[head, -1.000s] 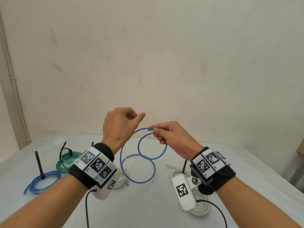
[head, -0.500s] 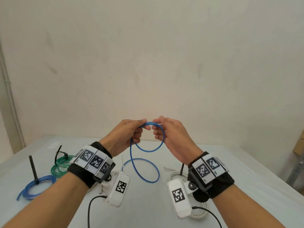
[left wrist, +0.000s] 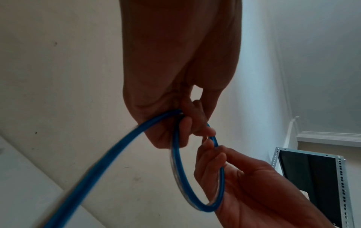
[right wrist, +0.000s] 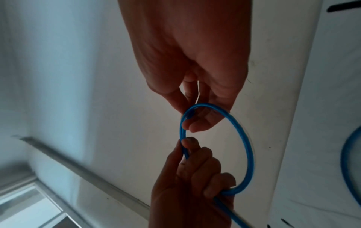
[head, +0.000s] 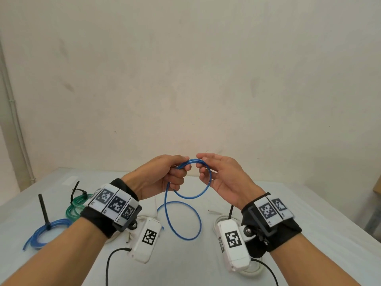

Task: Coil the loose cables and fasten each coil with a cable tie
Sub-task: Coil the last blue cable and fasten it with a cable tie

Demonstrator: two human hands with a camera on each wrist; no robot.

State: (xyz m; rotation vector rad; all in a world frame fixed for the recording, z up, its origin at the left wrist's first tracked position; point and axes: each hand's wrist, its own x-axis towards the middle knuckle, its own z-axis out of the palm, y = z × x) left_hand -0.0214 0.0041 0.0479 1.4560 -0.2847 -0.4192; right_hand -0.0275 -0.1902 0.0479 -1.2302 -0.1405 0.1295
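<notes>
A loose blue cable [head: 193, 196] hangs in the air between my hands as one small loop, and its tail falls into a wider loop [head: 186, 237] on the white table [head: 309, 205]. My left hand [head: 181, 168] grips the top left of the small loop with curled fingers. My right hand [head: 201, 165] pinches the loop's top right, and the loop runs down across its fingers. The left wrist view shows the left hand [left wrist: 181, 123] holding the cable [left wrist: 176, 169] and the right hand [left wrist: 213, 148] pinching it. In the right wrist view the right hand [right wrist: 197, 121] meets the left hand [right wrist: 187, 148] on the cable [right wrist: 248, 151].
At the left lie a blue coil [head: 41, 234] with an upright black cable tie [head: 43, 209] and a green coil [head: 77, 204] with its own black tie. White cable [head: 254, 272] lies under my right wrist, and more white cable [head: 153, 209] under the left. A wall stands close behind the table.
My left hand, free a second ago, has come in and gripped the top of the loop. The right hand keeps its pinch, and the hanging loops have drawn into one small loop.
</notes>
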